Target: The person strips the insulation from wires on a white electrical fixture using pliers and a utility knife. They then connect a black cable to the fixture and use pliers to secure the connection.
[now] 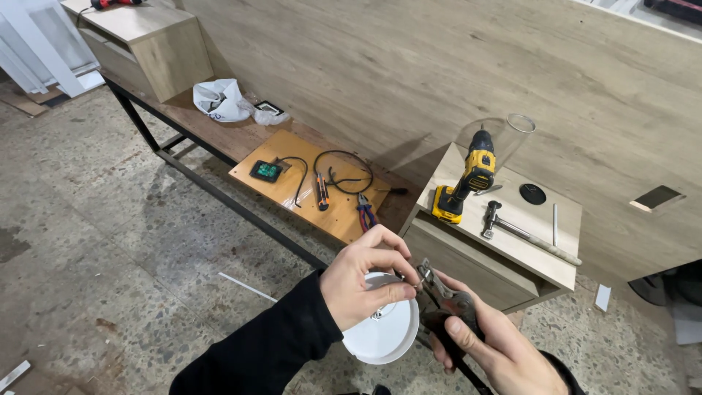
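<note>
White round disc (384, 333), low centre of view, gripped by left hand (362, 281). Left hand: sleeve in from 7 o'clock, palm toward disc, fingers curled over top edge, thumb and forefinger pinched on small metal part (418, 281) at disc's 2 o'clock rim. Closed grip, holding disc.

Right hand (497, 351): in from 5 o'clock, palm up, wrapped round dark handles of pliers (442, 300). Thumb laid along upper handle. Closed on tool. Plier nose aimed toward 10 o'clock, tip meeting the metal part right beside left fingertips. Cannot tell if the nose is clamped on the part or only touching.

Disc look: plain white, smooth, shallow dish shape, slight raised rim, tilted face toward camera. Small metal fitting near centre, mostly hidden by left palm. Lower half clear, upper half covered by hand. Held in the air over speckled stone floor (110, 241).

Around, relative to hands:
- 1 o'clock: pale wooden drawer unit (512, 256); on top yellow-black cordless drill (464, 186), hammer (512, 228), black round cap (532, 194), thin white rod (554, 224).
- 12 o'clock, behind drill: clear glass dome (504, 135) leaning on wood wall panel (439, 73).
- 11 o'clock: orange-brown board (292, 201) with green-faced module (265, 171), black cable (344, 172), orange utility knife (321, 192), second pliers with red-blue grips (365, 213).
- Further 11 o'clock: white plastic bag (219, 101) on low bench.
</note>
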